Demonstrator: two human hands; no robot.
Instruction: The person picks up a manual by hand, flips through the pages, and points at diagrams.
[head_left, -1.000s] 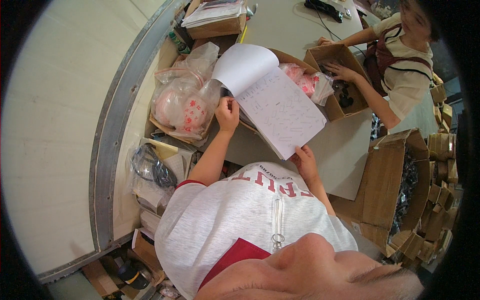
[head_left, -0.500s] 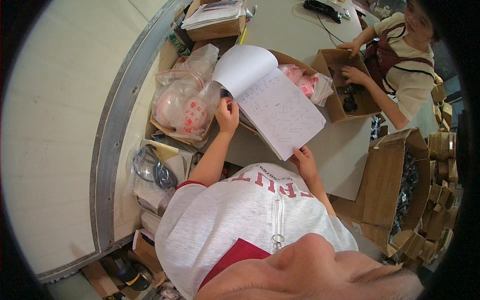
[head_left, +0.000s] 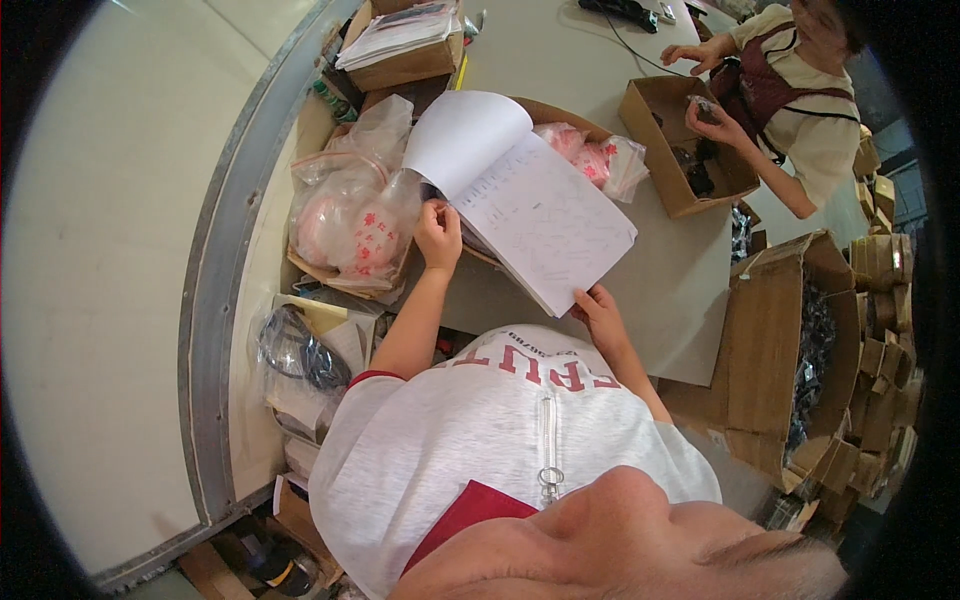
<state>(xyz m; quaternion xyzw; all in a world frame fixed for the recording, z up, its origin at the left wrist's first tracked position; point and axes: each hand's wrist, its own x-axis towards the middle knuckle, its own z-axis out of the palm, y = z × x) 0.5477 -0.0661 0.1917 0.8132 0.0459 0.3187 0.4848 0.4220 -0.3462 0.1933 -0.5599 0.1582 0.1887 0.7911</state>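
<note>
A thick pad of white paper [head_left: 555,225] lies tilted in front of me, its upper sheets folded back [head_left: 470,140] in a curl at the far left. Faint handwriting covers the exposed page. My left hand [head_left: 438,238] is closed at the pad's left edge, beside the fold; its fingertips are partly hidden. At the near right corner, my right hand [head_left: 597,308] pinches the pad between thumb and fingers. Left of my left hand, a carton holds clear plastic bags [head_left: 355,225] of pinkish contents with red print.
Across the table [head_left: 690,300], a co-worker [head_left: 800,100] holds a small item above a cardboard box [head_left: 685,165] of dark parts. More pink bags [head_left: 595,155] lie beyond the pad. A large carton [head_left: 770,350] stands right, a paper-filled box [head_left: 400,45] far left.
The writing on the exposed page looks different. My hands keep their hold on the pad. The co-worker's hands have come up from the box, one now with a small item. The view has shifted slightly.
</note>
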